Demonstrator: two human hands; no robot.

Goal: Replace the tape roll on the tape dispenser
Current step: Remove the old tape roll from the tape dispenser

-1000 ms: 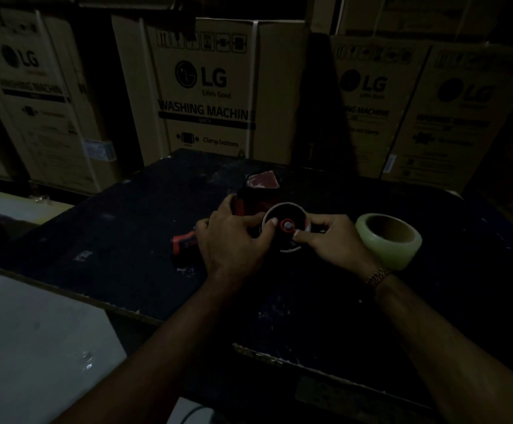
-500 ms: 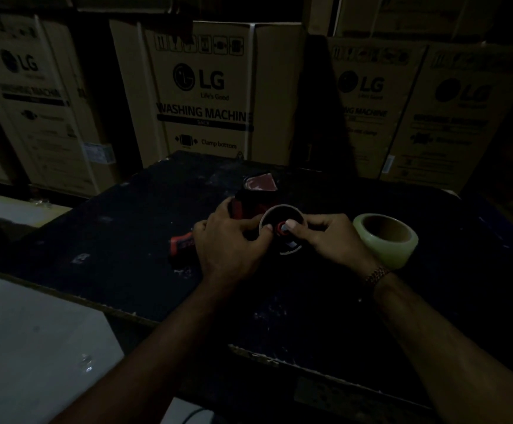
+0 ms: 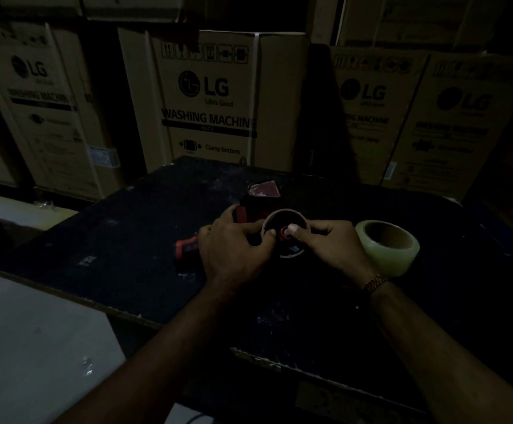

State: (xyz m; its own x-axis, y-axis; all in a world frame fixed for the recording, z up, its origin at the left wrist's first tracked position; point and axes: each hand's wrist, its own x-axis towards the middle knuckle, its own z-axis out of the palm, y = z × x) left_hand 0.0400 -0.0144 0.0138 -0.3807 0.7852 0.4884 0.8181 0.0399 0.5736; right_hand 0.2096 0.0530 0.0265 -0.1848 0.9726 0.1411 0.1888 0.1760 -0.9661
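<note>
A red and black tape dispenser (image 3: 250, 211) lies on its side on the dark table (image 3: 126, 240), its red handle (image 3: 188, 247) pointing left. An empty cardboard core (image 3: 284, 214) sits around the dispenser's red hub (image 3: 285, 233). My left hand (image 3: 234, 244) grips the dispenser body, thumb at the core's left rim. My right hand (image 3: 331, 244) holds the core from the right, thumb pressed on the hub. A full roll of clear tape (image 3: 386, 247) lies flat just right of my right hand.
Tall cardboard washing machine boxes (image 3: 209, 99) stand close behind the table and to both sides. A pale sheet (image 3: 35, 347) lies at the lower left below the table's front edge. The scene is very dim.
My right thumb has moved onto the red hub, and my left thumb sits lower on the core's rim. The dispenser and the full roll stay where they were.
</note>
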